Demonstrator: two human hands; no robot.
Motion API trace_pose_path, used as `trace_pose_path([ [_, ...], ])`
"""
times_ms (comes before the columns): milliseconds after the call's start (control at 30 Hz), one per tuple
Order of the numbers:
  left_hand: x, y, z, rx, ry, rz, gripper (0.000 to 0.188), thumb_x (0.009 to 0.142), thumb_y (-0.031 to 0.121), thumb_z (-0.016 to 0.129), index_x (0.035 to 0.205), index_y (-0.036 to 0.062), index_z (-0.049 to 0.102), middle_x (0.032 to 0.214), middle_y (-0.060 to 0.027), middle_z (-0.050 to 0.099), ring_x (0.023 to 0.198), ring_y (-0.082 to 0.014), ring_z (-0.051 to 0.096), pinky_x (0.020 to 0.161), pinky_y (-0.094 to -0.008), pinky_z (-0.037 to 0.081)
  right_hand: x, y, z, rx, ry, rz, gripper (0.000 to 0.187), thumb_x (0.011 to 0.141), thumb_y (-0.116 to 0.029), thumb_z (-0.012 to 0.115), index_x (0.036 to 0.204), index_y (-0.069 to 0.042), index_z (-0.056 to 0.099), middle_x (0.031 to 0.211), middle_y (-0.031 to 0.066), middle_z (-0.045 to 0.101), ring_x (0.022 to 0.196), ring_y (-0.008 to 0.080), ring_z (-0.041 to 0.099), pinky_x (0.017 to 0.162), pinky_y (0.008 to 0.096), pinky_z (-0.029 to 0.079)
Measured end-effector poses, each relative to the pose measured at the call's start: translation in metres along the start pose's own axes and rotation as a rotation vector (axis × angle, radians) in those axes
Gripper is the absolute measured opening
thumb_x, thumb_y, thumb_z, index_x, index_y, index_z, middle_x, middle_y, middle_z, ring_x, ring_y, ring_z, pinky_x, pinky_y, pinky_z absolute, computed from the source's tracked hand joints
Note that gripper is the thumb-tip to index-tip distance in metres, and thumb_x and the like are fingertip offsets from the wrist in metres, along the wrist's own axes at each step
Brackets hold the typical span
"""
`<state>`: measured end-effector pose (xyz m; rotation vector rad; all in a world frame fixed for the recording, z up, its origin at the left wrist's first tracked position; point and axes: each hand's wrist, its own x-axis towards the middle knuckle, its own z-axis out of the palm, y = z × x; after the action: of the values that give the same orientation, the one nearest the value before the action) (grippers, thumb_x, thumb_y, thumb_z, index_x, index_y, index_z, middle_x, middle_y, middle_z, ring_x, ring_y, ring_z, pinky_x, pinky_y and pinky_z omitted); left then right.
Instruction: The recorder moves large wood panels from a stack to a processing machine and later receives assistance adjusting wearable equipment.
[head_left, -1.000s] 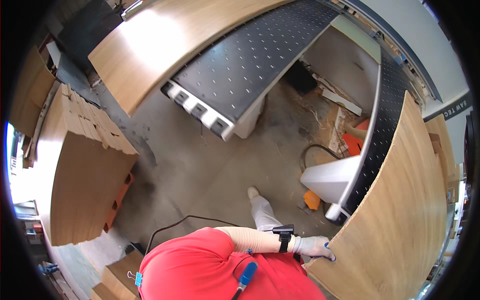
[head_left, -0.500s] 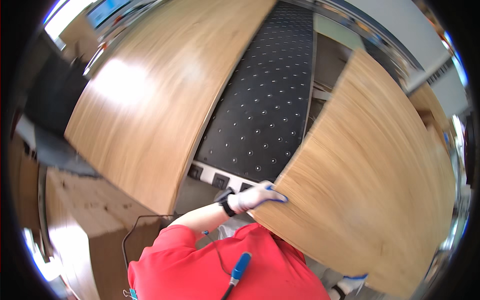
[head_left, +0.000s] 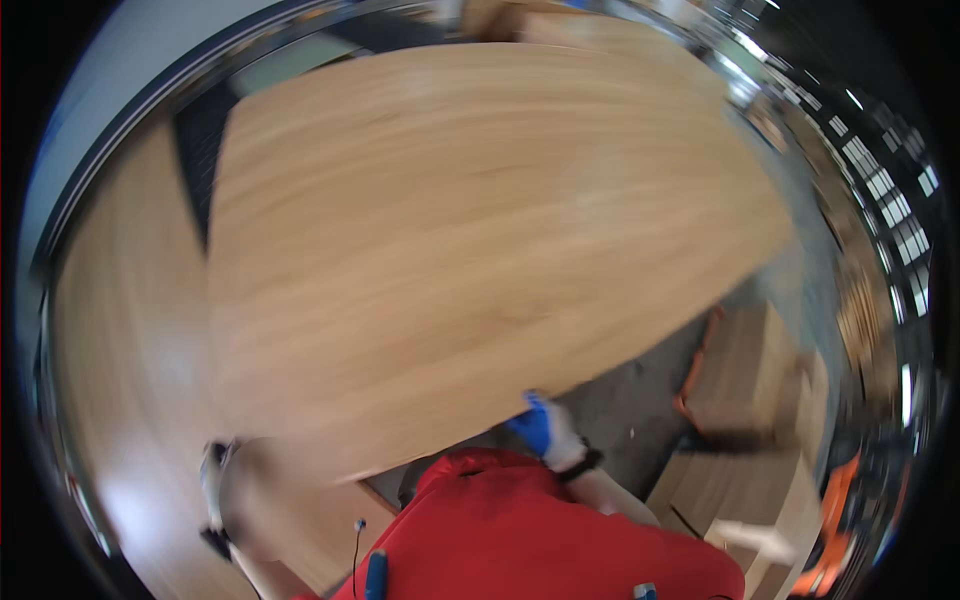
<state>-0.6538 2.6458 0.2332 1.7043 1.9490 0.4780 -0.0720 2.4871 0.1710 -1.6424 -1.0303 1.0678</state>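
Observation:
A large wood-grain board point(head_left: 480, 230) spreads across the middle of the view, one long side toward me. At its near edge, my right hand point(head_left: 550, 432) is closed on the board, in a white glove with a blue-coated palm and a dark wristband. My left hand point(head_left: 215, 488), gloved too, is beside the board's near left corner. Motion smears its fingers, and whether they grip the corner cannot be made out. Under and beyond the board's left side lies another wood-grain board point(head_left: 120, 330).
A strip of black surface point(head_left: 200, 150) shows between the boards at far left. Stacked wooden panels point(head_left: 735, 480) stand to my right, near an orange piece of equipment point(head_left: 832, 525). Grey floor point(head_left: 635, 400) shows beyond my right hand.
My view has turned to the right. The board has swung from my right side to in front of me, and the black table with white studs is now mostly covered or out of view.

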Motion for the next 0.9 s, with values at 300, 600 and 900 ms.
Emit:
trace_pose_path([
  [300, 0.016, 0.254, 0.148, -0.604, -0.308, 0.695, 0.039, 0.101, 0.028, 0.056, 0.122, -0.0051, 0.059, 0.117, -0.0153, 0.064, 0.110, -0.0261, 0.059, 0.099, -0.0382, 0.045, -0.050, 0.026, 0.017, 0.656, -0.200, 0.397, 0.030, 0.096, -0.037, 0.064, 0.098, -0.008, 0.065, 0.076, 0.0009, 0.063, 0.070, 0.0115, 0.060, 0.063, 0.0279, 0.050],
  [600, -0.343, 0.450, 0.313, -0.419, -1.374, 1.335, 0.044, 0.100, 0.036, 0.055, 0.116, -0.0053, 0.056, 0.117, -0.0215, 0.061, 0.108, -0.0380, 0.059, 0.099, -0.0450, 0.046, -0.285, 0.035, -0.157, 0.471, 0.761, -0.255, 0.021, 0.097, -0.025, 0.062, 0.103, -0.004, 0.062, 0.091, 0.0018, 0.066, 0.084, 0.0113, 0.060, 0.077, 0.0293, 0.051],
  [900, -0.621, 0.479, 0.435, -0.517, -2.220, 0.978, 0.050, 0.096, 0.034, 0.059, 0.131, -0.0014, 0.053, 0.124, -0.0076, 0.057, 0.115, -0.0172, 0.052, 0.102, -0.0336, 0.039, -0.529, 0.088, -0.221, -0.072, 1.607, -0.083, 0.029, 0.098, -0.025, 0.059, 0.116, -0.002, 0.061, 0.116, 0.0152, 0.058, 0.112, 0.0318, 0.054, 0.100, 0.0390, 0.044],
])
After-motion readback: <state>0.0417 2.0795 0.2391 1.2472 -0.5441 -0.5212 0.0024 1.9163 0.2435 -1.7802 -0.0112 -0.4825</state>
